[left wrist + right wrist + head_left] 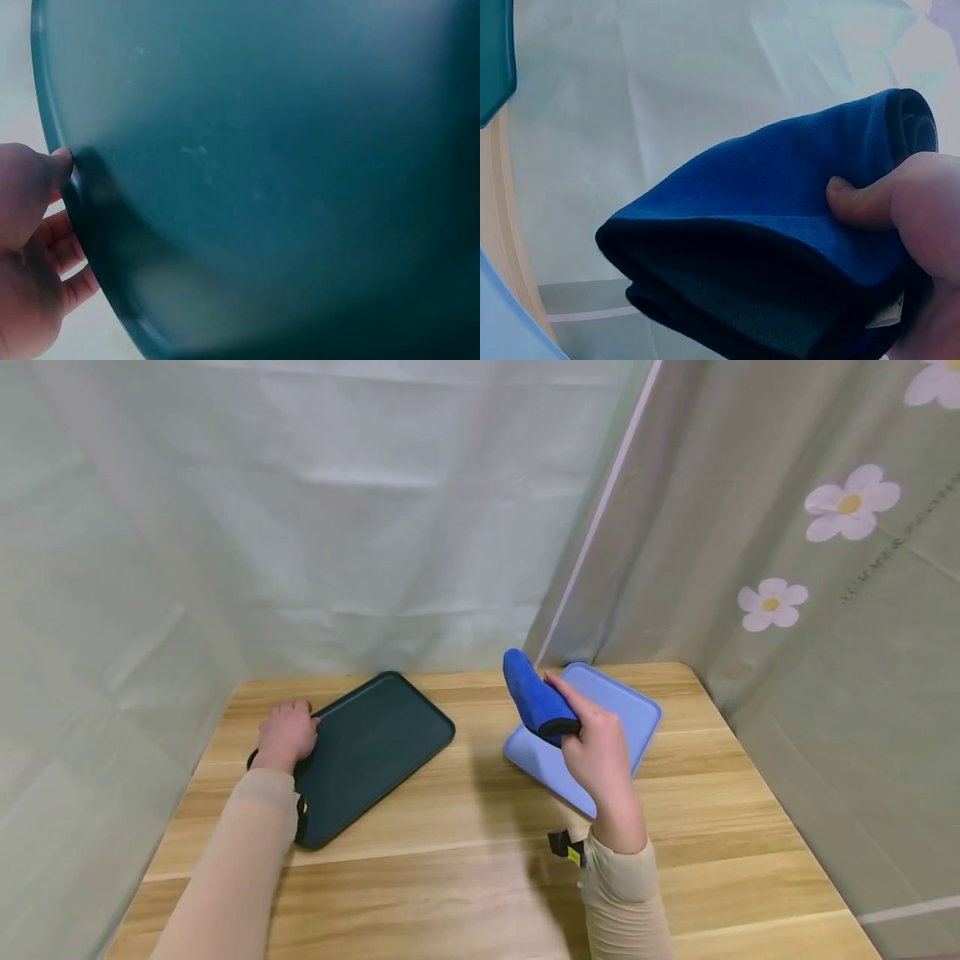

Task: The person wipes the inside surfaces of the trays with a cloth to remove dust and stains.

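Note:
A dark green tray lies aslant on the left half of the table. My left hand holds its left edge; in the left wrist view the thumb sits on the rim and the other fingers go behind it. My right hand grips a folded blue cloth with dark trim, held above a light blue tray. In the right wrist view the thumb presses on the cloth's upper face, and a small white label shows near the palm. The cloth hides part of the light blue tray.
The wooden table ends at a pale curtain along the back and left. To the right hangs a curtain with white flowers. Bare wood separates the two trays. Small dark devices are worn at the wrists.

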Motion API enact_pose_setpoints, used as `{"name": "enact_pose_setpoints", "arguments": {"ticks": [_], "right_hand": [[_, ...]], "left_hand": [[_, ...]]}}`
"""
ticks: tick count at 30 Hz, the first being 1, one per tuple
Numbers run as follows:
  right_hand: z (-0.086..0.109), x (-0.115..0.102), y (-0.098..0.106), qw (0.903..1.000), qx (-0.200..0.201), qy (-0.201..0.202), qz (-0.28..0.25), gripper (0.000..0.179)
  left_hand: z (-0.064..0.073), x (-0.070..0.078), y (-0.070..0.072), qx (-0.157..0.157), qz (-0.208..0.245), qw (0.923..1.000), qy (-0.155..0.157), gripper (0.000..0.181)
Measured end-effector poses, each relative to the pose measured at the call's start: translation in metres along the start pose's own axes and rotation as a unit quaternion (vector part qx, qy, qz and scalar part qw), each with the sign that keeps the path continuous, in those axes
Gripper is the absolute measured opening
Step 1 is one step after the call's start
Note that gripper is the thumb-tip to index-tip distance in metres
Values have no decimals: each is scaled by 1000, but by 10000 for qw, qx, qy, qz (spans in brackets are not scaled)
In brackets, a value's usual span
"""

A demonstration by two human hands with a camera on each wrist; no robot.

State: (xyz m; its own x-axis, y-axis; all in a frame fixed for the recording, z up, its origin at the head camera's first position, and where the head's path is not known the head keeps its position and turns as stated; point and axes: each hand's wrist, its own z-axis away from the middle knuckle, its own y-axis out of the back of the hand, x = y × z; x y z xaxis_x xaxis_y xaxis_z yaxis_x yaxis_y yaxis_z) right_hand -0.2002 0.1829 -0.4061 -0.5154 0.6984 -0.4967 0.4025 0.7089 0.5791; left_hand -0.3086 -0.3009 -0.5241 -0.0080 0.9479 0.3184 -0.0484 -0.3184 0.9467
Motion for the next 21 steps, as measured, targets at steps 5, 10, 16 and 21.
{"name": "enact_pose_setpoints", "arguments": {"ticks": [5,10,16,21], "right_hand": [[-2,-1,-1,9999,39,-100,9,87],[-3,-2,-2,10000,-20,-84,31,86],[-7,0,-5,9996,-268,-82,-57,90],[-8,0,-6,9995,-289,-8,-108,89]], "left_hand": [[0,3,8,65,21,10000,-50,34],[-2,-1,10,4,25,10000,-33,35],[-7,-6,12,-190,109,9997,-113,38],[-10,-10,20,-435,110,9981,-425,39]]}}
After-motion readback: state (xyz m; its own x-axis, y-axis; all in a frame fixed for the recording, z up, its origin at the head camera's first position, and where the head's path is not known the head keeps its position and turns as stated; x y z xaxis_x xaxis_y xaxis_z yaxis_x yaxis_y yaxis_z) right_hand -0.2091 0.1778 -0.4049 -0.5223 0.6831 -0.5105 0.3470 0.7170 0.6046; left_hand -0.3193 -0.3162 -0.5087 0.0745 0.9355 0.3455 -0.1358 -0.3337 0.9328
